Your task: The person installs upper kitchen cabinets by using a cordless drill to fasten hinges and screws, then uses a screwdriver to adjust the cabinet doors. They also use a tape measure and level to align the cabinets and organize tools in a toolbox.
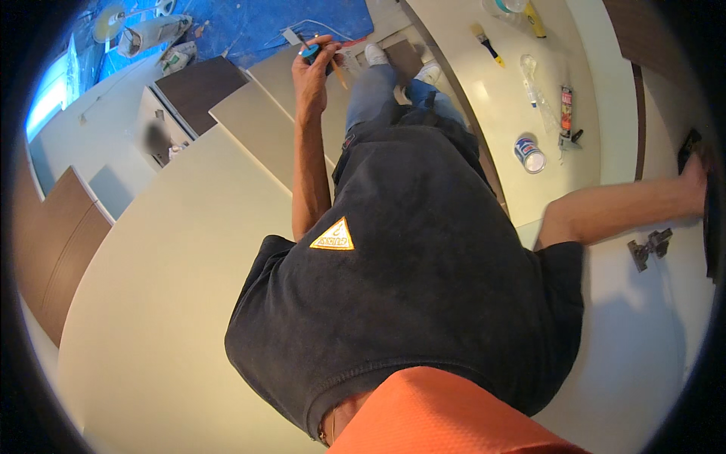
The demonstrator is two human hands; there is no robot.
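Observation:
My left hand (311,66) is raised ahead of me, closed around a small blue tool (310,52) with a thin shaft. A slim orange-brown stick like a pencil (338,73) also sticks out from that hand. Far to the right, my right hand (693,181) reaches up to a dark panel edge (712,219) at the picture's rim. Its fingers are mostly lost in the dark rim, so their grip is unclear. Close below my right forearm, a metal cabinet hinge (649,248) is on the white panel.
On a pale surface to the right lie a paintbrush (488,45), a yellow-handled tool (535,20), a sealant cartridge (566,113), clear plastic packaging (531,79) and a can (530,155). Blue sheeting (280,23) covers the far floor. Brown panels (200,94) stand left.

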